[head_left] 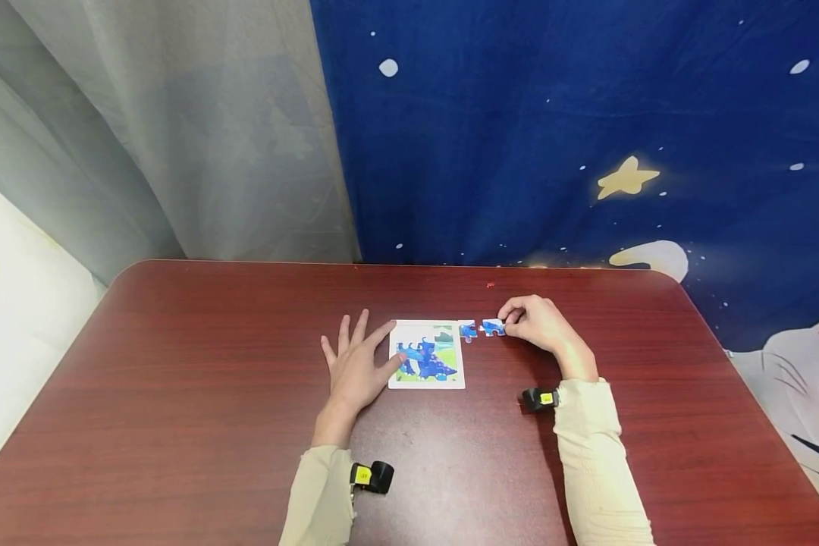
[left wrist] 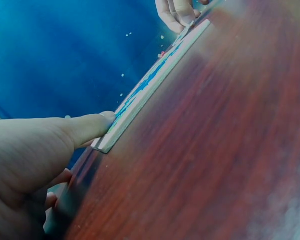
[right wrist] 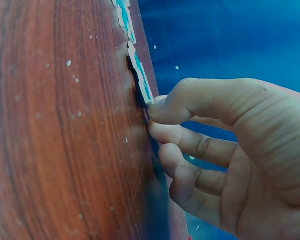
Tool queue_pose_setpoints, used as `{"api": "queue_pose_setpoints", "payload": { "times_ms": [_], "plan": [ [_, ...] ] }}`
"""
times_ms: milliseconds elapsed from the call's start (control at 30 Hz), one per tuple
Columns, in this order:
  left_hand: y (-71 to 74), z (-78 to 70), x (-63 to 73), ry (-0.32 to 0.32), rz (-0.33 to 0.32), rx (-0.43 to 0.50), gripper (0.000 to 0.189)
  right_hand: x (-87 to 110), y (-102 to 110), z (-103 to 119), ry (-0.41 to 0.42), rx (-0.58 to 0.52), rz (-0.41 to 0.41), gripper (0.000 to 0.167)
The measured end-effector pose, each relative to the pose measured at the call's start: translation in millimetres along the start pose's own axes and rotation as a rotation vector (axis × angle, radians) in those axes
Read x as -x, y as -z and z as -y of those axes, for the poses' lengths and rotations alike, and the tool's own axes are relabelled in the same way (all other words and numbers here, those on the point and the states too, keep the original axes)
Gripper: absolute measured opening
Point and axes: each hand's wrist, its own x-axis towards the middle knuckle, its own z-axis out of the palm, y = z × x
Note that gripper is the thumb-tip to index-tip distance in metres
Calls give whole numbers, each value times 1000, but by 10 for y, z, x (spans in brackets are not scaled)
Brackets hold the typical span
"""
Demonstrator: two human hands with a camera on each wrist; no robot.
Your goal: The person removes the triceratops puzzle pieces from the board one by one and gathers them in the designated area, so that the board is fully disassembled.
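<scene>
Lower centre: a person's left hand [head_left: 358,371], fingers spread, touches a white-framed puzzle [head_left: 426,385]. Right of centre, the right hand [head_left: 541,326] pinches a blue puzzle piece [head_left: 493,327].

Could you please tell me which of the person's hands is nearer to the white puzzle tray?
Left: the left hand touches the white puzzle tray at its left side, while the right hand is apart from it, to the right, pinching a puzzle piece.

The top edge crops the right hand [left wrist: 176,13] in the left wrist view, a puzzle piece [right wrist: 123,19] in the right.
</scene>
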Motion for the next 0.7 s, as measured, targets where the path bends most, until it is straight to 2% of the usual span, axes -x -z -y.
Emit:
{"api": "queue_pose_setpoints", "payload": {
  "times_ms": [700],
  "plan": [
    [-14, 14, -7, 3, 2, -7, 57, 8, -23, 6, -22, -13, 22, 13]
  ]
}}
